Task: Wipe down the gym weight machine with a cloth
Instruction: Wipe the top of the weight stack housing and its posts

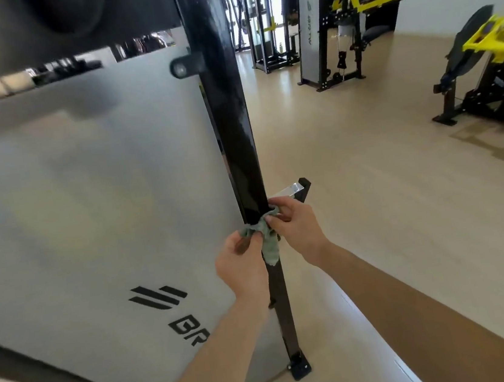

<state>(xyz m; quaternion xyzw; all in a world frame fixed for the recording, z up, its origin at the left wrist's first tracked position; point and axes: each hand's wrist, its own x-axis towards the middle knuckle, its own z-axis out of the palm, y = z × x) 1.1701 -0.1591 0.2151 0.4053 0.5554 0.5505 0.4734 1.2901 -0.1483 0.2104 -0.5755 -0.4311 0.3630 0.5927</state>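
1. The weight machine's grey shroud panel (86,195) fills the left of the view. It carries a black logo and slants away toward the wooden floor (371,192).
2. The black upright post (228,114) runs along the panel's right edge down to a bolted foot plate (299,367). Its upper length looks glossy. I cannot tell whether that comes from wiping or from the paint itself.
3. The left hand (242,262) sits on the panel side of the post, with its fingers curled and pinching one end of the cloth.
4. The right hand (296,226) is on the open side, with thumb and fingers closed on the other end.
5. The grey-green cloth (268,246) is looped round the lower part of the post between the two hands, and a short tail hangs down the front face.

Judgement: the step in hand is wiping the post, with the cloth held as a sling around it. The stretch from the hands down to the foot plate appears not yet done. The next move probably calls for keeping both ends taut and drawing the loop down the post. The person would then need to bunch the cloth again for the foot plate and the broad panel.
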